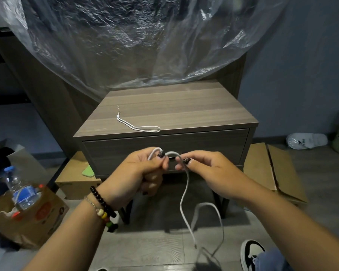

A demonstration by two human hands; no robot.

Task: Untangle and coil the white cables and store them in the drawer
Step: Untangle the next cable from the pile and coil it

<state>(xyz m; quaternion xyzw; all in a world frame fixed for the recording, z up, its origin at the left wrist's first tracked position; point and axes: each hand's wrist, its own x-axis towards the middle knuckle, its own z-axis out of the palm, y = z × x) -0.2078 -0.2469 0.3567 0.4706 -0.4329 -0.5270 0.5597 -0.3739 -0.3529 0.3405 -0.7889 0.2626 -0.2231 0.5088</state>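
My left hand [145, 171] and my right hand [202, 167] both pinch a white cable [186, 190] in front of the bedside cabinet. A short arch of cable spans between the two hands. From my right hand the cable hangs down and loops near the floor. A second, thinner white cord [137, 125] lies loose on the cabinet top [184, 106]. The drawer [125, 151] below the top is closed, right behind my hands.
A clear plastic sheet [135, 40] hangs behind the cabinet. A cardboard box with a water bottle [22, 190] stands at the left. Flattened cardboard [272, 169] lies at the right, with a white slipper [306, 140] beyond it. My shoe [251, 253] is at the lower right.
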